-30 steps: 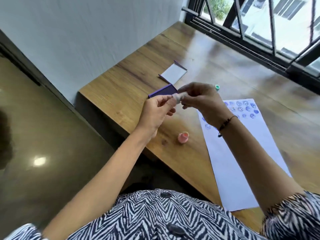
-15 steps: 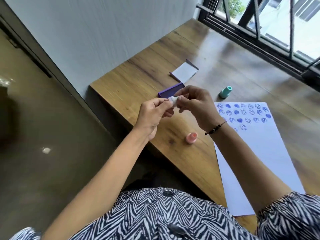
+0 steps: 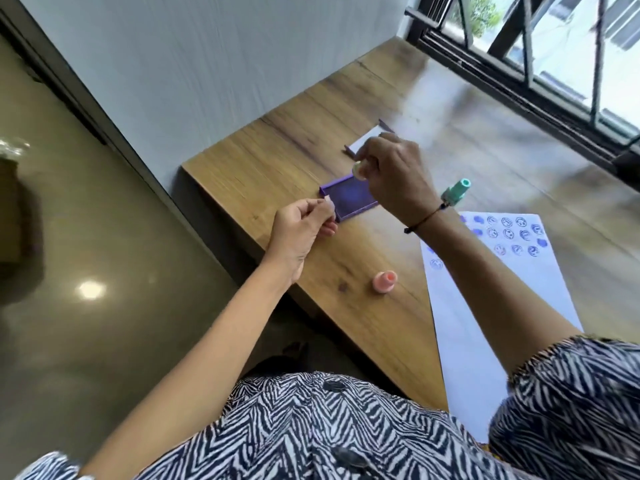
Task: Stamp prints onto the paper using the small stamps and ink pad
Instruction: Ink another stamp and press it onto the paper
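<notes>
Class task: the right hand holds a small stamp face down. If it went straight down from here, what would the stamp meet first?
Most likely the ink pad. The right hand holds the pale stamp over the pad's far edge, though depth is unclear in this single view.

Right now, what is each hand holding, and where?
Right hand pinches a small pale stamp by its upper body, over the ink pad. Left hand pinches a small cap.

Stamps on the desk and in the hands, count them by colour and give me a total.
Pale stamp, held in the right hand over the ink pad: 1
Green stamp, on the table: 1
Pink stamp, on the table: 1
Total: 3
</notes>
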The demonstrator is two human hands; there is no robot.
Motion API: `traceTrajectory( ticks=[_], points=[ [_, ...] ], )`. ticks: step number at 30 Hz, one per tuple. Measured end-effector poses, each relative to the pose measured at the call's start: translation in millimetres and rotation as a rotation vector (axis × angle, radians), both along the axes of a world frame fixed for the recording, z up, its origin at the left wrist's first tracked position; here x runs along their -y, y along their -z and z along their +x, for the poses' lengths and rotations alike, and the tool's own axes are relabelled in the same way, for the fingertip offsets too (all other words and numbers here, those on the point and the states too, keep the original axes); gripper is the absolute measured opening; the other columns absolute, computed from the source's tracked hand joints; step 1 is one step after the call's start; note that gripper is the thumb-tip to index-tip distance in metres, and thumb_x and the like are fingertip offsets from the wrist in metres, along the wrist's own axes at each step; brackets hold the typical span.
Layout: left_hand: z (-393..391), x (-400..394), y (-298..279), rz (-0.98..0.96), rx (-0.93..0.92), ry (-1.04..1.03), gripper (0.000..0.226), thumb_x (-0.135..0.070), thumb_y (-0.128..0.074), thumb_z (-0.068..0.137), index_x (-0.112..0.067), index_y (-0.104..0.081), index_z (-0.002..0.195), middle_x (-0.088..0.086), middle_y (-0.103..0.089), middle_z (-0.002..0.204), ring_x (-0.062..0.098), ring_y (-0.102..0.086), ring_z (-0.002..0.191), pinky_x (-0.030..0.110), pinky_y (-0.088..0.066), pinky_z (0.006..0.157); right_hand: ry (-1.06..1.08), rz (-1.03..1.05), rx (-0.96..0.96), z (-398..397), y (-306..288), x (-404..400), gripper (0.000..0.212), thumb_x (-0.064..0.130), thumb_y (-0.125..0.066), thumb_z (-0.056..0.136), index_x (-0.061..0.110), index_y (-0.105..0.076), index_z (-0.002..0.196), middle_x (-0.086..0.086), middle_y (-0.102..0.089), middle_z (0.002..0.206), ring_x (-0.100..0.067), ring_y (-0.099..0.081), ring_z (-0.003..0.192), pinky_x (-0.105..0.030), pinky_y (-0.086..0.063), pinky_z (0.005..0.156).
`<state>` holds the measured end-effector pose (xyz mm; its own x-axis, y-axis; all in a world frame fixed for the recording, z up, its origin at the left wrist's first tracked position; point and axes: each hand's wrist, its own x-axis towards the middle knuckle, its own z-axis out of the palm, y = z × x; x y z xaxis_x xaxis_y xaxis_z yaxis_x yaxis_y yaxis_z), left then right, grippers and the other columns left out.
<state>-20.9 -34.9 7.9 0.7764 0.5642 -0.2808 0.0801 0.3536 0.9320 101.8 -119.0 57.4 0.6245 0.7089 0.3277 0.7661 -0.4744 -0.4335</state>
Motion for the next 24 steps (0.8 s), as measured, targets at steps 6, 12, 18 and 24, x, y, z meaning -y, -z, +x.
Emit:
traceTrajectory(
  ticks=[6,12,18,24],
  points=[
    [-1.1,0.0,8.1,0.041,-0.024,-0.009,0.005,-0.015,-0.060,0.084,-0.013,-0.064,0.081,0.005,-0.062,0.067,0.011,-0.057,0.058,0.017,-0.048,0.056,-0.021,-0.307,0.003,-1.2,26.6,-12.2,0.014,-0.004,-0.049,0.074,-0.001,-0.058,0.085,-0.020,-0.062,0.097,-0.037,-0.055,0.080,-0.041,-0.045,0.062],
    [0.9,5.2,7.7,0.131,-0.060,-0.006,0.007,-0.022,-0.061,0.083,-0.016,-0.064,0.085,0.005,-0.065,0.073,0.012,-0.060,0.065,0.028,-0.053,0.069,-0.035,-0.268,-0.051,4.8,28.5,-13.6,0.017,-0.006,-0.050,0.065,0.001,-0.058,0.078,-0.018,-0.063,0.092,-0.036,-0.055,0.077,-0.036,-0.042,0.060],
    [-0.2,6.8,6.7,0.154,-0.058,-0.005,0.004,-0.024,-0.062,0.081,-0.022,-0.065,0.081,0.007,-0.068,0.078,0.021,-0.063,0.078,0.045,-0.053,0.087,-0.065,-0.296,-0.052,5.5,33.6,-14.8,0.016,-0.007,-0.050,0.063,0.003,-0.057,0.073,-0.017,-0.060,0.087,-0.031,-0.051,0.069,-0.030,-0.034,0.054],
    [2.5,15.9,-2.1,0.178,-0.013,-0.009,0.006,-0.024,-0.063,0.081,-0.020,-0.067,0.084,0.002,-0.069,0.076,0.017,-0.065,0.075,0.034,-0.054,0.078,0.051,-0.124,-0.209,-2.3,27.2,-4.8,0.015,-0.005,-0.052,0.072,0.000,-0.063,0.081,-0.021,-0.063,0.093,-0.034,-0.057,0.082,-0.028,-0.038,0.064]
  ],
)
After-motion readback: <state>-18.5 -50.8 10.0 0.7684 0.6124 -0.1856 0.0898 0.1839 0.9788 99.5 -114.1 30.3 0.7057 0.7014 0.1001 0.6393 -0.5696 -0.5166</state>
